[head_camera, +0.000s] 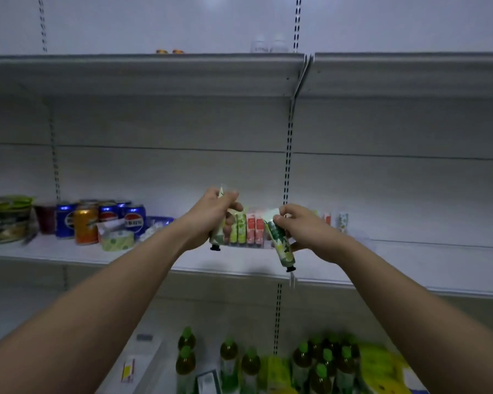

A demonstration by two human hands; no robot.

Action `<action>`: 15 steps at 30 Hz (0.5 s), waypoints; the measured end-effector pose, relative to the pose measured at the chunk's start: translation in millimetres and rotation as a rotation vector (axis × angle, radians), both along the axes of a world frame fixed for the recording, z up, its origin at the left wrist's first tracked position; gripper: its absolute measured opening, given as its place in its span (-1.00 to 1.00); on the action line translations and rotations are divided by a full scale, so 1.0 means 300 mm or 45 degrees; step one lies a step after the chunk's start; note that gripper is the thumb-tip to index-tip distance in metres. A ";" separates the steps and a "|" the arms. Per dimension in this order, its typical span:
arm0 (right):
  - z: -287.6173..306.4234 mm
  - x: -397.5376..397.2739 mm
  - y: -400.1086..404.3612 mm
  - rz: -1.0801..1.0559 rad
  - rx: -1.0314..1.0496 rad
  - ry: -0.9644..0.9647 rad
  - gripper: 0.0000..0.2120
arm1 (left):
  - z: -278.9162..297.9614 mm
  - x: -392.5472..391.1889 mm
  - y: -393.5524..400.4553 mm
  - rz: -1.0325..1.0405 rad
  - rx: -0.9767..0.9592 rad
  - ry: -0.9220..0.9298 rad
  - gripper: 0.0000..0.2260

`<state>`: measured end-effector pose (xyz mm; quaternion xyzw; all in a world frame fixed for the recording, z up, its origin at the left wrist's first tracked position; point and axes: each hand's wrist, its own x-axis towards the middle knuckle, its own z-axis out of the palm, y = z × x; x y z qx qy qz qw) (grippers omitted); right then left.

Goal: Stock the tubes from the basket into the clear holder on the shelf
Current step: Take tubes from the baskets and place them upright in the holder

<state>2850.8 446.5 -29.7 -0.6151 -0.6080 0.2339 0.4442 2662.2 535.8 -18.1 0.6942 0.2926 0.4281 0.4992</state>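
Note:
My left hand [215, 214] grips a pale green tube [217, 238] upright, black cap down, at the left end of the clear holder [266, 243] on the middle shelf. My right hand [299, 227] holds a darker green leaf-patterned tube [282, 248], tilted, with its black cap pointing down toward the shelf's front edge. Between my hands, green tubes [238, 228] and pink tubes [255, 229] stand in a row inside the holder. More tubes [342, 221] show behind my right hand. No basket is in view.
Soda cans [108, 218], a green tub [5, 220] and a tape roll [117, 240] stand on the shelf [410, 265] at the left. Green-capped bottles [322, 362] and yellow packs [382, 368] fill the shelf below. The upper shelf [154, 72] overhangs.

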 end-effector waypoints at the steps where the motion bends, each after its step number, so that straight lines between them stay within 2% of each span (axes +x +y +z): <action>1: 0.028 0.014 0.002 -0.034 0.028 -0.059 -0.84 | 0.029 0.009 0.003 -0.024 0.021 0.043 -0.78; 6: 0.144 0.092 0.025 -0.157 0.119 -0.281 -0.79 | 0.139 0.081 0.015 -0.082 0.289 0.237 -0.85; 11: 0.230 0.179 0.085 -0.226 0.171 -0.340 -0.92 | 0.216 0.154 0.062 -0.049 0.461 0.304 -0.90; 15: 0.264 0.242 0.160 -0.246 0.139 -0.377 -0.81 | 0.233 0.217 0.145 0.049 0.510 0.339 -0.92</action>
